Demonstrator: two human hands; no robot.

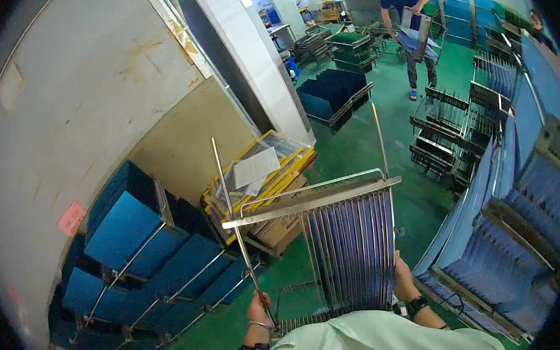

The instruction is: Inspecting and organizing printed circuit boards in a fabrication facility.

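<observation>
Metal rack [312, 203] of dark panels [358, 254], held before the person's pale shirt [378, 338].
Likely heavy and stiff, panels scratchable; best gripped by its side rods [223, 179]. Left hand [259, 309] curls fingers round one; right hand [403, 280] meets the far side, its finger closure hidden.

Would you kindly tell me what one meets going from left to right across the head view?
Left-side blue panels, left hand, slatted middle of the held rack, right hand, right-side blue panels.
</observation>
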